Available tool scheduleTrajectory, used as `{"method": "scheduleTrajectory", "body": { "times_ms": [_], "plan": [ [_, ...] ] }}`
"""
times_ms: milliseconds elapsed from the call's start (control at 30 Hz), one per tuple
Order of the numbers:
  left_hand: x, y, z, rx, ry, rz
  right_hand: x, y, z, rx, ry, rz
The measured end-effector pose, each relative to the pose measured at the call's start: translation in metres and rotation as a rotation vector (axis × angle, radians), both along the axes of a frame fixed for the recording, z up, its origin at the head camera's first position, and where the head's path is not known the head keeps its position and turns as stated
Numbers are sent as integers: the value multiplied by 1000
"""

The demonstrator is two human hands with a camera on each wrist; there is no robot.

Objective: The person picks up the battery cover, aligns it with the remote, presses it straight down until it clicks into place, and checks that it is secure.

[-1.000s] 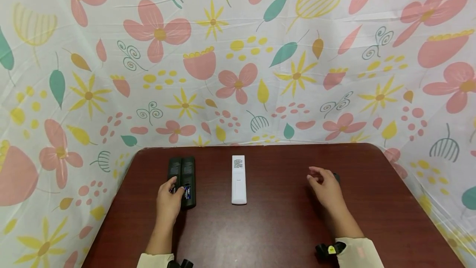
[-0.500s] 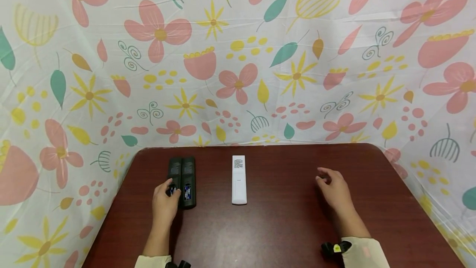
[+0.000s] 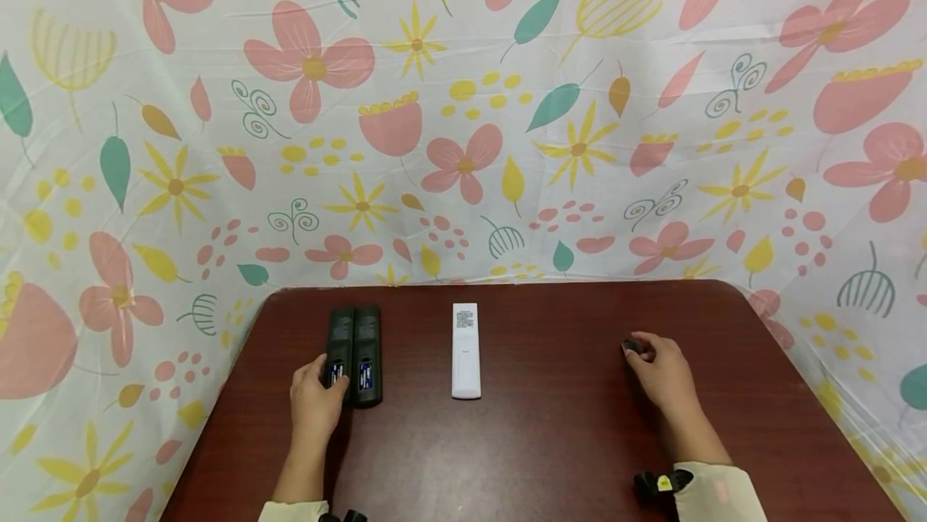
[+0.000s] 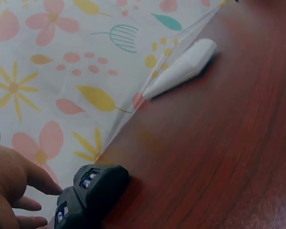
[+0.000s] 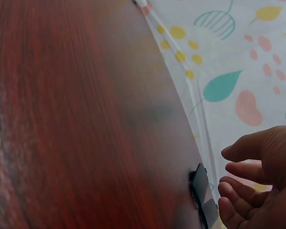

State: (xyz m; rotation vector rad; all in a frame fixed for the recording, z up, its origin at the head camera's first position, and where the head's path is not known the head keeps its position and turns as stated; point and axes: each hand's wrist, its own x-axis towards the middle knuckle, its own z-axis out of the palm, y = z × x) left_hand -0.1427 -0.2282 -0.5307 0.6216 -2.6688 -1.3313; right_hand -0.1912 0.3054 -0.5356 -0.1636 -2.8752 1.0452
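Observation:
Two dark remotes lie side by side at the table's left, backs up, with blue batteries in their uncovered compartments. By the left remote (image 3: 341, 337) is my left hand (image 3: 313, 405), its fingertips at the remote's near left part; the right remote (image 3: 368, 329) stands free of it. In the left wrist view these fingers (image 4: 43, 183) are spread and loosely bent beside the remotes. My right hand (image 3: 666, 373) hovers by small black battery covers (image 5: 199, 183) on the table. In the right wrist view its loosely bent fingers are apart from them.
A white remote (image 3: 466, 353) lies back up near the middle of the brown table (image 3: 521, 441). Flower-patterned cloth (image 3: 463, 104) hangs behind the table and along both sides. Black wrist mounts (image 3: 662, 483) sit at the sleeve cuffs.
My left hand has shifted left and towards me, uncovering the batteries in both remotes. The right hand has moved right and slightly towards me, and a black cover now shows at its fingertips.

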Motion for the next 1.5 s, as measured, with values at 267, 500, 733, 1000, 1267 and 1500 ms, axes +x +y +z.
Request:
{"method": "scheduleTrajectory", "body": {
  "times_ms": [267, 500, 733, 1000, 1267, 1500],
  "plan": [
    [3, -7, -3, -91, -30, -16, -1, 7, -1, 17, -29, 1],
    [4, -7, -7, -96, -74, -45, -3, 12, -5, 30, -73, -4],
    [3, -6, -8, -147, -80, -46, -4, 13, -4, 38, -96, 7],
    [1, -7, 0, -210, -114, -91, -3, 9, -3, 58, -94, 23],
    [-1, -11, 2, -177, -163, -108, -5, 8, -5, 77, -95, 18],
    [-2, -12, 3, -149, -167, -101, -6, 5, 0, 96, -113, 22]
  ]
}}
